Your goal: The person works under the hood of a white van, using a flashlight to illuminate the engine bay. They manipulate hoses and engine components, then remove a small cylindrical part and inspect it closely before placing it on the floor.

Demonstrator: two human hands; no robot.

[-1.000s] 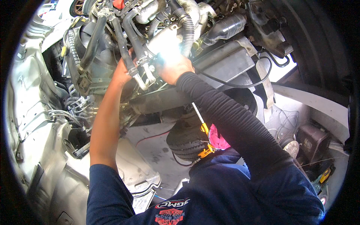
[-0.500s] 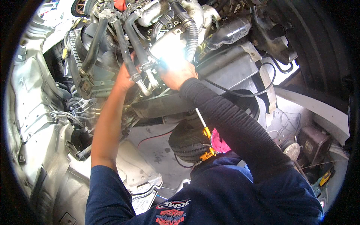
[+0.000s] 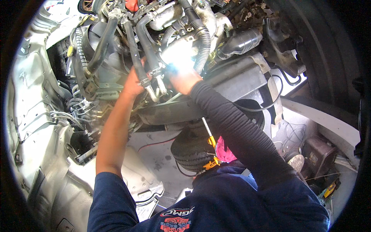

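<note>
Both my hands reach up among the hoses of a car engine. My left hand point(image 3: 133, 82) is behind a straight black rubber hose point(image 3: 133, 50), which covers its fingers. To its right, my right hand point(image 3: 188, 82) sits below a bright glare that hides its fingertips; whatever they touch cannot be made out. Between the hands hangs a second, curved black hose point(image 3: 148, 46). Two bare metal pipe ends point(image 3: 153, 94) with clamps stick out at the hoses' lower ends. A ribbed grey hose point(image 3: 203, 44) runs down just above my right hand.
Pale body panels point(image 3: 36, 104) line the left. A dark crossbar point(image 3: 166, 111) and a grey metal box point(image 3: 235, 77) lie below the engine. A tyre point(image 3: 189, 149), a yellow-handled tool point(image 3: 210, 164) and a pink cloth point(image 3: 224, 150) are lower down. A black cable point(image 3: 266, 106) loops at right.
The view has shifted slightly, so the engine parts appear a little further right and lower. Both hands stay at the same hoses; no grip visibly changes.
</note>
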